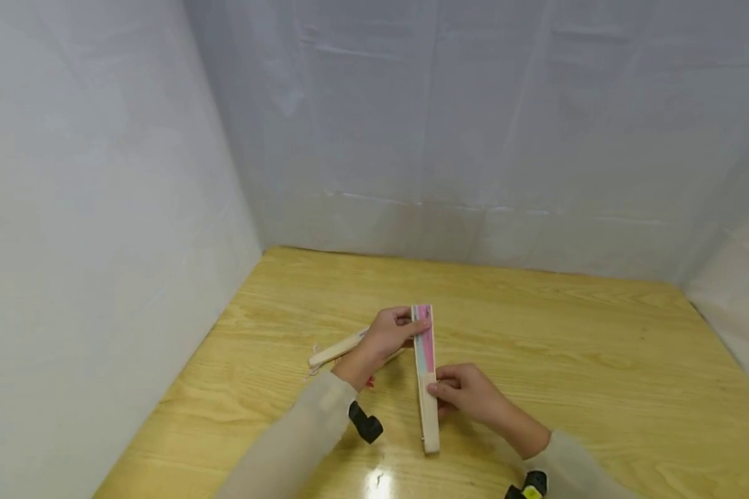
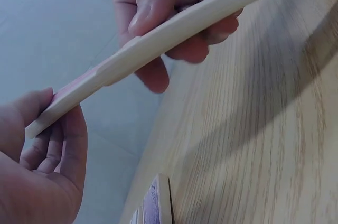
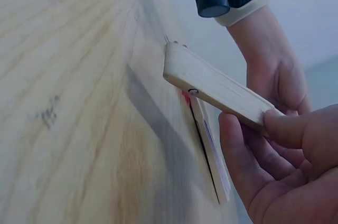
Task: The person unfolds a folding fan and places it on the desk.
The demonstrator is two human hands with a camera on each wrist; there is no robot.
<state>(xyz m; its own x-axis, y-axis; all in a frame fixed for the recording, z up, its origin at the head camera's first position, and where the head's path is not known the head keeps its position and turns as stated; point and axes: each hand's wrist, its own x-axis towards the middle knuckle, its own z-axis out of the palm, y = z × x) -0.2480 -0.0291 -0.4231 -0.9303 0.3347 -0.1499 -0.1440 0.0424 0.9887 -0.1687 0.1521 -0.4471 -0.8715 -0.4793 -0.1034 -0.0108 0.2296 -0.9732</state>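
Note:
Both hands hold a folded hand fan (image 1: pixel 427 374) above the table, with pale wooden ribs and a pink and blue leaf. Near its top end, the left hand (image 1: pixel 389 335) pinches it between thumb and fingers. Lower down, on the wooden part, the right hand (image 1: pixel 469 394) grips it with the thumb in front. A metal rivet (image 3: pixel 193 92) shows near the fan's rounded end in the right wrist view. Behind the left forearm lies another folded fan (image 1: pixel 336 348) on the table, partly hidden; its purple leaf (image 2: pixel 151 204) appears in the left wrist view.
The wood-grain table (image 1: pixel 574 346) is bordered by a pale sheet (image 1: pixel 474 138) at the back and at the sides. A bit of red tassel (image 1: pixel 370 382) shows beside the left wrist. Black wrist cameras (image 1: pixel 365 423) sit on both forearms.

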